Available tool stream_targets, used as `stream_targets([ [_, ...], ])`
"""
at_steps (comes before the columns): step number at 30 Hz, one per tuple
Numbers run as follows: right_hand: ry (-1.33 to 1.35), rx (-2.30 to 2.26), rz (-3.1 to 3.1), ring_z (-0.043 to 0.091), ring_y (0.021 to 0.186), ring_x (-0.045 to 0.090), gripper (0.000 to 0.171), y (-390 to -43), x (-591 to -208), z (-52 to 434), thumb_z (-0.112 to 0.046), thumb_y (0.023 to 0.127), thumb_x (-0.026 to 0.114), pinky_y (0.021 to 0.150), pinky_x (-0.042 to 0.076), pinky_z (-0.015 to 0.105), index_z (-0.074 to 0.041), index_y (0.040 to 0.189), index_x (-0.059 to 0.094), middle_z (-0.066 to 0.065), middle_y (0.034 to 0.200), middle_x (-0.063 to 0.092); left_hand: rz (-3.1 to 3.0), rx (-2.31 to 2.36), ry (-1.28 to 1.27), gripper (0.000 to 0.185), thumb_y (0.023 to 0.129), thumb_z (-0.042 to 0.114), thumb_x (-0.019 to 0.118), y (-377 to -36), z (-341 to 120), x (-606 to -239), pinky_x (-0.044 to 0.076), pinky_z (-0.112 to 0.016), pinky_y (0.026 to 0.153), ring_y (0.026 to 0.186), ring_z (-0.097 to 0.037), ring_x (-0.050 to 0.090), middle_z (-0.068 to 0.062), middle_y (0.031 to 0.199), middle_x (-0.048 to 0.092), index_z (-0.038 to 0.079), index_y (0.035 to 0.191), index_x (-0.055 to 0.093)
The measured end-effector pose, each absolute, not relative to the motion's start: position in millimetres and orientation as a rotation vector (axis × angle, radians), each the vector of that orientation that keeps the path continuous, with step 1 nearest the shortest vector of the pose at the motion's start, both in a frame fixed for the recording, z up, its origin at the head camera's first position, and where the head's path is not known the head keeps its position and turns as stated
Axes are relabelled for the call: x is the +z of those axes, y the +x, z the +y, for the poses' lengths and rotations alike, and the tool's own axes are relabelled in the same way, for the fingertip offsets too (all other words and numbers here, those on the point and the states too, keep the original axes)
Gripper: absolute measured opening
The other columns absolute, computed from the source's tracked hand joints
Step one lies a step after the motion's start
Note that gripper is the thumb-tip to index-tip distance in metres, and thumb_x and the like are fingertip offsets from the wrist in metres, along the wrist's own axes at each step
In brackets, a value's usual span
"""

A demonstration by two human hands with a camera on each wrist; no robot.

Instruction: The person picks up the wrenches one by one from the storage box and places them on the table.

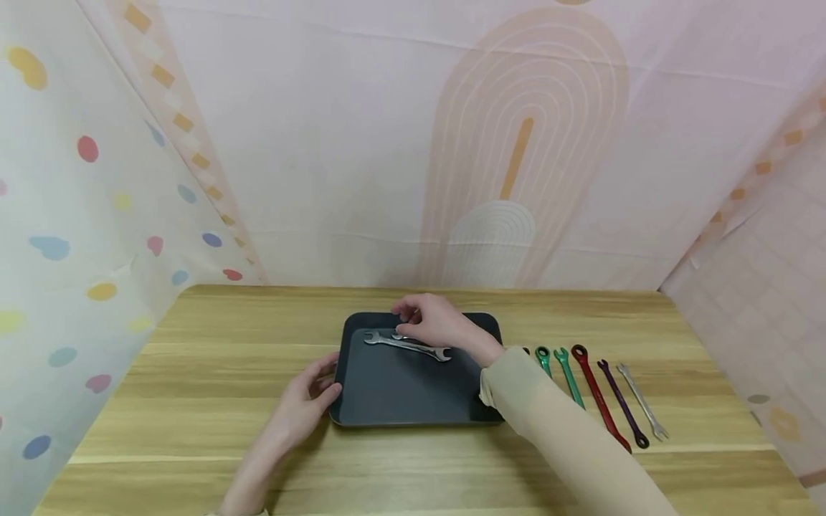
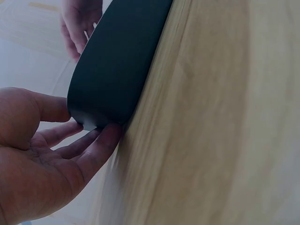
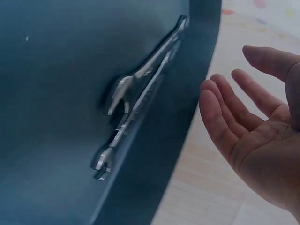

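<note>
Two silver open-end wrenches (image 1: 406,344) lie side by side in the far half of the dark tray (image 1: 400,394) on the wooden surface (image 1: 193,387). The right hand (image 1: 439,322) hovers just above them, fingers relaxed and spread — holding nothing. The left hand (image 1: 310,398) rests at the tray's near-left corner, its straight fingers (image 2: 96,150) touching the rim — a row of coloured wrenches (image 1: 596,390) lies right of the tray.

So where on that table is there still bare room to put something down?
Bare wood lies left of the dark tray, beyond the left hand, and along the table front edge. It is crowded right of the tray, where the coloured wrenches lie in a row.
</note>
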State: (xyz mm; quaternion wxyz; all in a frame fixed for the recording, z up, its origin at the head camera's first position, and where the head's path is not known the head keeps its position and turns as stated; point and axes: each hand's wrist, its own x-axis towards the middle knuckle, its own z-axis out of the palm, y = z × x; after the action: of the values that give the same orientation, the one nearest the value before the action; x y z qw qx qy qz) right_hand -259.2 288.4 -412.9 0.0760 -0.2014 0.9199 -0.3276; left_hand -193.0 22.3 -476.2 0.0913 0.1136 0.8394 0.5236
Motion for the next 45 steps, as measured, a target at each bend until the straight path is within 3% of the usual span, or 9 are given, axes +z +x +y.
stream_targets([
  [16, -0.605, -0.937, 2.71, 0.019, 0.1, 0.071, 0.028, -266.9, -440.3, 277.5, -0.009, 0.097, 0.071, 0.09, 0.059, 0.03, -0.004, 0.125, 0.073, 0.011, 0.111, 0.077, 2.485, 1.565, 0.319, 0.055, 0.103, -0.003, 0.056, -190.9, 17.9, -476.6, 0.054, -0.029, 0.11, 0.136, -0.043, 0.061, -0.032, 0.149, 0.057, -0.005, 0.156, 0.042],
  [22, -0.558, -0.896, 2.734, 0.019, 0.101, 0.069, 0.029, -264.0, -443.8, 273.4, -0.009, 0.097, 0.073, 0.091, 0.058, 0.033, -0.006, 0.126, 0.073, 0.01, 0.111, 0.076, 2.482, 1.578, 0.312, 0.055, 0.103, -0.004, 0.056, -191.2, 17.5, -476.3, 0.049, -0.01, 0.101, 0.136, -0.043, 0.061, -0.032, 0.149, 0.057, -0.005, 0.156, 0.042],
  [29, -0.547, -0.867, 2.751, 0.019, 0.099, 0.068, 0.03, -262.1, -448.0, 269.9, -0.008, 0.095, 0.076, 0.091, 0.058, 0.034, -0.006, 0.125, 0.074, 0.009, 0.11, 0.075, 2.492, 1.58, 0.336, 0.055, 0.103, -0.003, 0.057, -192.1, 17.7, -476.8, 0.056, -0.03, 0.108, 0.135, -0.044, 0.062, -0.033, 0.147, 0.058, -0.007, 0.155, 0.042],
  [37, -0.553, -0.774, 2.784, 0.018, 0.097, 0.068, 0.026, -261.5, -453.8, 264.8, -0.011, 0.096, 0.076, 0.089, 0.058, 0.034, -0.01, 0.122, 0.077, 0.006, 0.11, 0.076, 2.496, 1.561, 0.312, 0.056, 0.103, -0.003, 0.056, -190.9, 17.4, -475.8, 0.055, -0.035, 0.112, 0.137, -0.044, 0.061, -0.032, 0.149, 0.057, -0.004, 0.157, 0.042],
  [45, -0.573, -0.793, 2.771, 0.016, 0.09, 0.066, 0.022, -263.4, -455.7, 262.6, -0.008, 0.097, 0.073, 0.083, 0.056, 0.032, -0.011, 0.117, 0.079, 0.006, 0.106, 0.077, 2.498, 1.571, 0.314, 0.056, 0.103, -0.004, 0.056, -191.5, 16.7, -476.2, 0.053, -0.02, 0.107, 0.137, -0.043, 0.061, -0.032, 0.149, 0.058, -0.004, 0.156, 0.043],
])
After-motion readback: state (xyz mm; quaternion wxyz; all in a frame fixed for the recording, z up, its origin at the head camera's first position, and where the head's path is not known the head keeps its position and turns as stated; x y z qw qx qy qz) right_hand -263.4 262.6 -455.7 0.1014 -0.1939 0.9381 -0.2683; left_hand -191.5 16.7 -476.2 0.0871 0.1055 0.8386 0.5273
